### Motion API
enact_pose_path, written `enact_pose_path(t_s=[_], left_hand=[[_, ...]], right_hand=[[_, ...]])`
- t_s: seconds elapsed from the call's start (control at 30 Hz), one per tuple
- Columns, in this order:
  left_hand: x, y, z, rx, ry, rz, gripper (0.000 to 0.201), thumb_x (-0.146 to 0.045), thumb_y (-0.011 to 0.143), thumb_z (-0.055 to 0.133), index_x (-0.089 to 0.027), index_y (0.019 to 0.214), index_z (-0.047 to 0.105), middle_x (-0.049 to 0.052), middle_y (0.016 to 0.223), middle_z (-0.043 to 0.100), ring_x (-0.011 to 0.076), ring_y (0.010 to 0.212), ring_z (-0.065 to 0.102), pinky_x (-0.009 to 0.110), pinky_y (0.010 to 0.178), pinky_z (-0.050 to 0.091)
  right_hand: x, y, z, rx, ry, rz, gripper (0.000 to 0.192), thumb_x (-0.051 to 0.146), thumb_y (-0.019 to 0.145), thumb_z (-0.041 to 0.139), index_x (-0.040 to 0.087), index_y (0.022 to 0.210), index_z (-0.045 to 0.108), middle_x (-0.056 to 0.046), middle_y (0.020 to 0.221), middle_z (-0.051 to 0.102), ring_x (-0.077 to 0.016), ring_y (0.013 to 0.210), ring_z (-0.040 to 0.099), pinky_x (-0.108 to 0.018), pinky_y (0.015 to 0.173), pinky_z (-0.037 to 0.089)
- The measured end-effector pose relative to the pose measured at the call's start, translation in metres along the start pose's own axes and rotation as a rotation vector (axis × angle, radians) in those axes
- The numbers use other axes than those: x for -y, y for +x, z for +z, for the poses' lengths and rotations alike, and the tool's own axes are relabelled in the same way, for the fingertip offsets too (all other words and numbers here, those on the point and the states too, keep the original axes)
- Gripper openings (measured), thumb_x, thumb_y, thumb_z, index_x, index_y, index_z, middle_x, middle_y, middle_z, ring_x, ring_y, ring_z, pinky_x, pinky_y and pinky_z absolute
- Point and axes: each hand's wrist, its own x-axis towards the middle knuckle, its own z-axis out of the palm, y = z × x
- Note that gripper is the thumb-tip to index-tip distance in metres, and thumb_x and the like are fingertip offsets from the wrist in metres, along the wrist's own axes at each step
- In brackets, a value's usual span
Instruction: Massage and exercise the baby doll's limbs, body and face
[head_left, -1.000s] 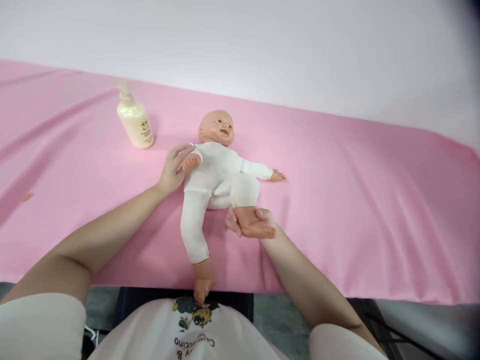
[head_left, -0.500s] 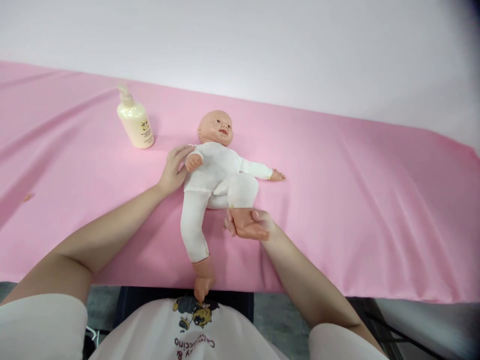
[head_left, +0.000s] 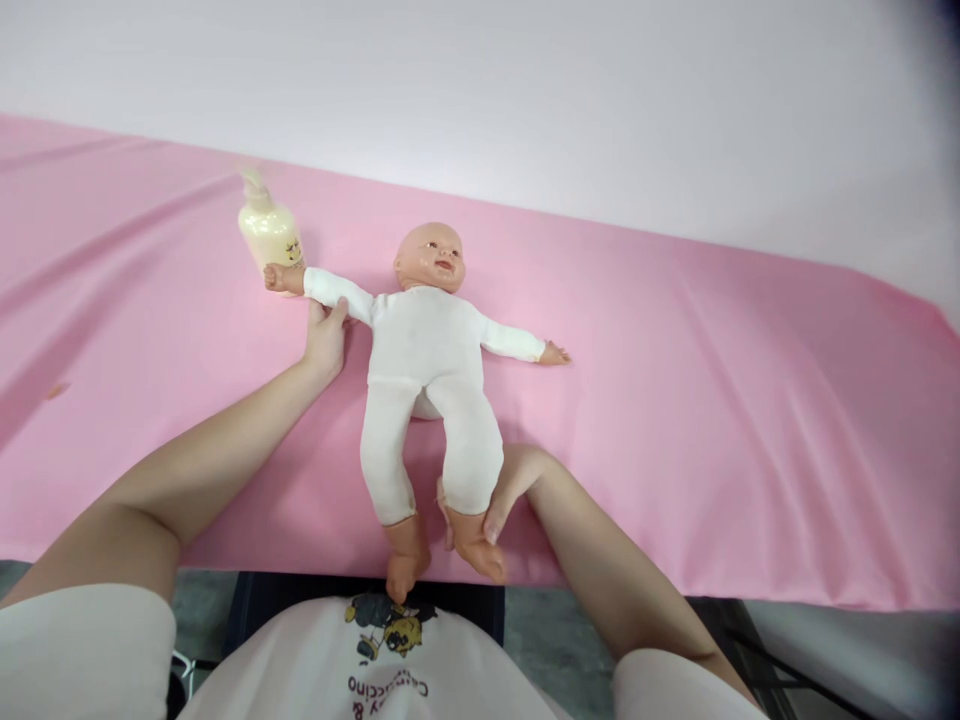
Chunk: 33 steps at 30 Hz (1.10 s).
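A baby doll [head_left: 426,335] with a white cloth body lies on its back on the pink cloth, its head away from me and its feet at the near edge. My left hand [head_left: 327,338] is closed round the doll's arm on the left, which is stretched out sideways; the fingers behind the arm are hidden. My right hand [head_left: 508,490] wraps round the lower leg on the right from beneath, thumb at the ankle. Both doll legs point toward me.
A cream pump bottle [head_left: 268,228] stands at the back left, partly behind the doll's outstretched hand. The pink cloth [head_left: 712,420] covers the table up to a white wall [head_left: 525,90]. The table's near edge runs just in front of my body.
The doll's left-side arm has swung from its chest out to the left with my left hand. My right hand has brought the bent leg down straight toward me.
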Motion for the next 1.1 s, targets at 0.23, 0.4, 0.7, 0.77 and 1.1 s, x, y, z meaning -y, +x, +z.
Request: enact_pose_path(t_s=[0.23,0.4,0.7,0.77,1.1], left_hand=[[0.0,-0.003,-0.001,0.041,0.144,0.095,0.046,-0.053,0.087,0.076,-0.028,0.12,0.056,0.005,0.118,0.067,0.0205,0.108,0.068,0.039,0.098,0.058],[-0.003,-0.009,-0.002,0.225,0.49,0.335,0.05,-0.06,0.095,0.06,-0.025,0.131,0.057,0.01,0.124,0.067,0.0238,0.12,0.064,0.042,0.105,0.054],[-0.029,-0.024,0.007,0.549,0.884,0.611,0.039,-0.04,0.1,0.053,-0.028,0.136,0.066,0.013,0.14,0.062,0.0285,0.132,0.055,0.053,0.114,0.043],[-0.028,-0.025,0.007,0.59,0.929,0.642,0.038,-0.028,0.1,0.051,-0.03,0.133,0.068,0.012,0.139,0.063,0.0272,0.131,0.055,0.053,0.113,0.043],[-0.026,-0.022,0.006,0.513,0.844,0.599,0.042,-0.036,0.099,0.055,-0.027,0.139,0.062,0.012,0.139,0.061,0.0277,0.133,0.055,0.051,0.117,0.042]], right_hand=[[-0.002,-0.001,-0.004,0.243,0.187,-0.154,0.052,0.02,0.076,0.083,0.019,0.121,0.057,-0.006,0.12,0.076,-0.0161,0.121,0.072,-0.026,0.094,0.057],[-0.002,0.0,-0.017,0.387,0.081,-0.448,0.053,0.042,0.08,0.08,0.019,0.12,0.054,-0.01,0.115,0.076,-0.0175,0.104,0.075,-0.028,0.086,0.055],[-0.002,-0.006,-0.005,-0.673,0.412,-0.634,0.054,0.067,0.082,0.063,0.015,0.098,0.061,0.0,0.065,0.063,-0.0122,0.056,0.053,-0.028,0.067,0.044],[0.003,-0.008,-0.005,-0.826,0.464,-0.579,0.052,0.066,0.08,0.063,0.016,0.094,0.061,0.001,0.061,0.06,-0.0118,0.052,0.049,-0.029,0.065,0.043],[0.001,-0.003,-0.004,-0.82,0.344,-0.576,0.06,0.075,0.075,0.061,0.017,0.09,0.057,0.002,0.055,0.055,-0.0115,0.052,0.047,-0.03,0.068,0.042]])
